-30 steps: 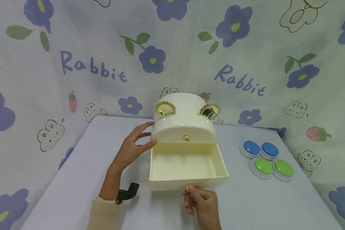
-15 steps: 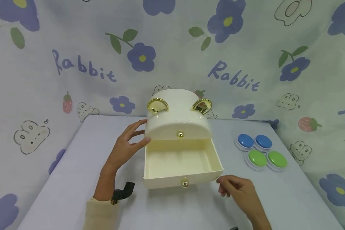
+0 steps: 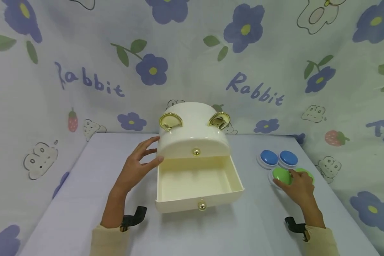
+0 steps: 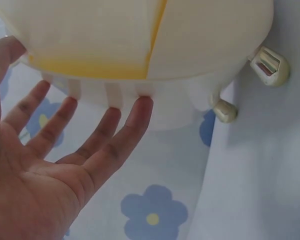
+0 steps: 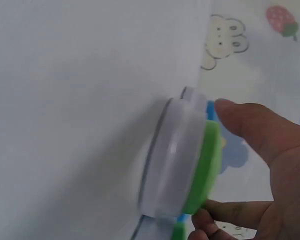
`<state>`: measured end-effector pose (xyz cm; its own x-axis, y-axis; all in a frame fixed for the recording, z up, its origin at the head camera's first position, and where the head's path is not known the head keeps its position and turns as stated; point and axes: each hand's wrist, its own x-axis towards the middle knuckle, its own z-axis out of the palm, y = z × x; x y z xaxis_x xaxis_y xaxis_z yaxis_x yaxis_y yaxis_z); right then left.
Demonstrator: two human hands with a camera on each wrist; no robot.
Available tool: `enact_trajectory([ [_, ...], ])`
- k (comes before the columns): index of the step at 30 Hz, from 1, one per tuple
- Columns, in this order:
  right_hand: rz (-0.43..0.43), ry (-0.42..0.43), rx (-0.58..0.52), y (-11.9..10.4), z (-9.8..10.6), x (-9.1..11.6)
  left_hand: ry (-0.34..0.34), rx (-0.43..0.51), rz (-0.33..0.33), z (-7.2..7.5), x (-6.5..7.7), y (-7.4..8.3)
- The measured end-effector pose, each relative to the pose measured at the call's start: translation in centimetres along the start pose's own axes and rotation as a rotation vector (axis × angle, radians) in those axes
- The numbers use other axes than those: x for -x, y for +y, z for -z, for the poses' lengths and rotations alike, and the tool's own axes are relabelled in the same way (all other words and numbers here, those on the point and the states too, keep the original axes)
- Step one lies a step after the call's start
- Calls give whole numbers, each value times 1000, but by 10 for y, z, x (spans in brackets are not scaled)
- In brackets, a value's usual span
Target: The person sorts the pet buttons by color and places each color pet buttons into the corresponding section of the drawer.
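"Where do you have the green button [image 3: 280, 174]?"

"On the white table [image 3: 243, 227], well to the right of the white box [image 3: 194, 122]. I see the right hand [image 3: 298, 185] over it, thumb at its left side, fingers toward its right."

"Are those fingers clamped on it?"

"No, I see thumb and fingers apart, spanning the cap. In the right wrist view the thumb is just clear of the green, and a fingertip is close to the cap's edge; whether that one touches, I can't tell."

"And the left hand [image 3: 136, 170]?"

"Its fingers are spread, tips against the box's left side. The box's lower drawer [image 3: 179, 207] is pulled out, with a gold knob [image 3: 202, 206] on its face."

"What's around the button?"

"A second green button [image 3: 307, 172], partly hidden by the hand, just beside it; two blue buttons [image 3: 269, 157] right behind. Farther out I get beige sleeves [image 3: 110, 241], a black bracket [image 3: 135, 217] at each wrist, and a backdrop [image 3: 192, 78] with purple flowers."
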<state>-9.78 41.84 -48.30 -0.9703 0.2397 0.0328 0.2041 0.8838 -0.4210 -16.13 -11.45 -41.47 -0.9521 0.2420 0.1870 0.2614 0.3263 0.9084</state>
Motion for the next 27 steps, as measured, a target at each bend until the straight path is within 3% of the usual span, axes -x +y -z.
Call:
enact_trajectory([
  [6, -67, 33, 23, 2, -14, -3, 15, -11, 4, 4, 3, 1],
  [10, -102, 89, -7, 6, -19, -3, 11, -1, 4, 3, 2, 1],
  [14, -126, 78, -57, 8, -18, 1, 4, 9, -2, 0, 1, 2],
  [20, -70, 44, -129, -11, 0, 9, 24, 9, -18, -1, 2, 2],
  [27, 46, 97, -190, -50, 24, 29, 17, 0, -14, -1, 2, 2],
])
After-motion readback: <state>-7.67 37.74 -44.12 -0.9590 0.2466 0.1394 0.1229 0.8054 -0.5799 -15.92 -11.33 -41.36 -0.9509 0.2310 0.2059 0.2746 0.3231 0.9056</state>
